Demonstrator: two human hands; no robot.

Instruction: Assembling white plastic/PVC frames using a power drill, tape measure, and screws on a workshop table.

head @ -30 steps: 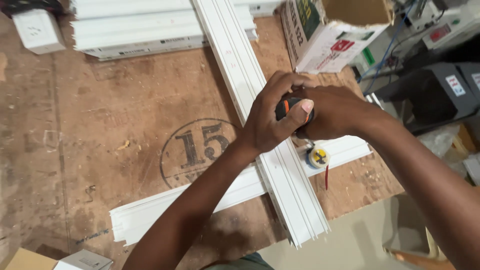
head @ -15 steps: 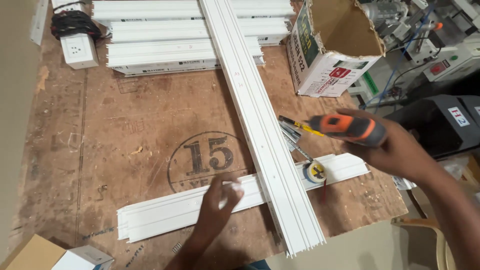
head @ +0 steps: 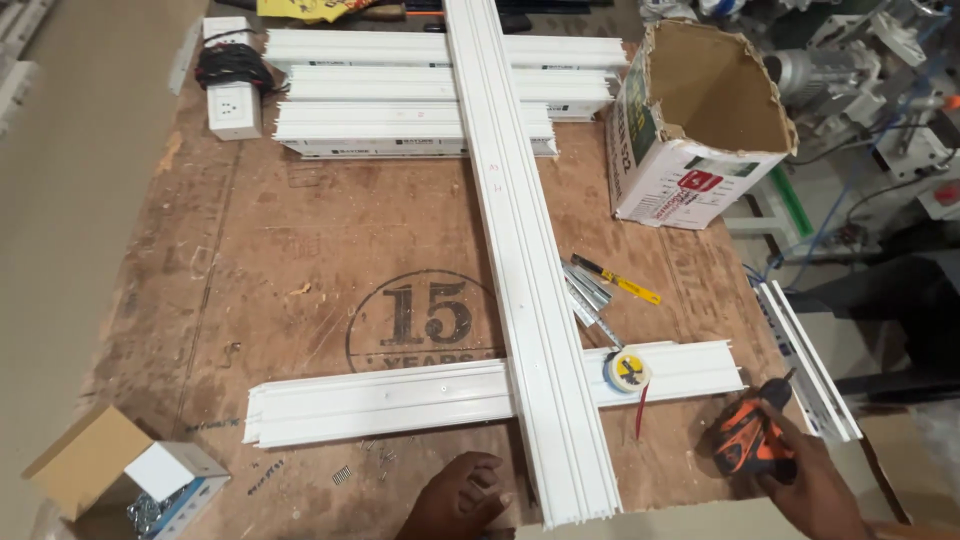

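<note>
Here my right hand (head: 815,490) grips the orange drill (head: 752,445) at the board's near right edge; my left hand (head: 458,500), loosely curled, holds nothing, so the long white trunking (head: 530,290) could slide off.

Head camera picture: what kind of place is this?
Probably a workshop: a worn plywood bench carries long white plastic channels, the right hand holds an orange power tool, and loose screws lie nearby.

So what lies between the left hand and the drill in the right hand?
In the head view, the near end of the long white channel lies between the left hand and the orange drill that the right hand holds.
</note>
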